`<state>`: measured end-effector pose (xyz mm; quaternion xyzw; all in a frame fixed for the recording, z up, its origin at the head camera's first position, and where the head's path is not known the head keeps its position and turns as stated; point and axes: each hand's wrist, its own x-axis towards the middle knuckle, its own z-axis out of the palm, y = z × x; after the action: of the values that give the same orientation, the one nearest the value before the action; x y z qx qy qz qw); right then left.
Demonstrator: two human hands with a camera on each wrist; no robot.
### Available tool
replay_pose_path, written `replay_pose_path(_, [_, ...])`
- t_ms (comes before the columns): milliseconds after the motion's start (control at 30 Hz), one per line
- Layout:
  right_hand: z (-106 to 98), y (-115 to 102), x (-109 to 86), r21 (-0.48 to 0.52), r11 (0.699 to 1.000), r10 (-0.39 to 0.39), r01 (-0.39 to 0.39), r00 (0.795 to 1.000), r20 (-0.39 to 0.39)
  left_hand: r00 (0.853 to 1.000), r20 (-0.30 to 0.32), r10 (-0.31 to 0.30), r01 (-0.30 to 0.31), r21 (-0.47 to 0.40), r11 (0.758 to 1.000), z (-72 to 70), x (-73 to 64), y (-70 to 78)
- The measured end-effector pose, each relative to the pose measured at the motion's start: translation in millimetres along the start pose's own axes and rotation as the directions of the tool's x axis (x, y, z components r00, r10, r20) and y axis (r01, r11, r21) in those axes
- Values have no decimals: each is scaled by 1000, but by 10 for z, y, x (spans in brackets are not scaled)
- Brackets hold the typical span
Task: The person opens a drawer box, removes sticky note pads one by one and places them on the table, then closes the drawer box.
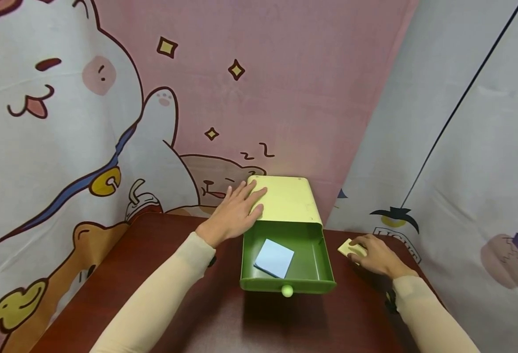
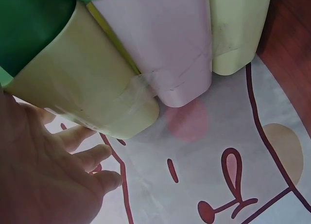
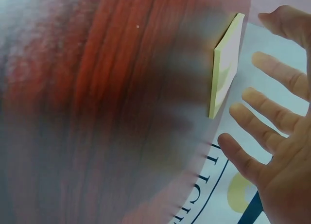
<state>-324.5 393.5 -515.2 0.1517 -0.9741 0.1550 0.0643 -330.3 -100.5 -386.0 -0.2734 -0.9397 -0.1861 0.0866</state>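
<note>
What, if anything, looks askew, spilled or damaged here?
The blue pad lies askew in the open green drawer, not square to its walls. The left wrist view shows a wrinkled, tape-like patch on the yellow casing, which looks makeshift. No spill shows.

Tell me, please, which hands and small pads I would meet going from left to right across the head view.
Left hand → blue pad inside the green drawer → pale yellow pad → right hand.
</note>
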Motion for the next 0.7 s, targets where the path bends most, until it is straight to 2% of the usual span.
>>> replay_pose_path(400, [-108, -102, -179, 5, 1000, 8, -8, 999, -39, 1000, 4, -14, 14, 3, 1000, -6, 0, 14])
replay_pose_path(700, [-117, -326, -215, 47, 998, -40, 45, 995, -95, 1000, 12, -26, 26, -26, 999, -36, -24, 35])
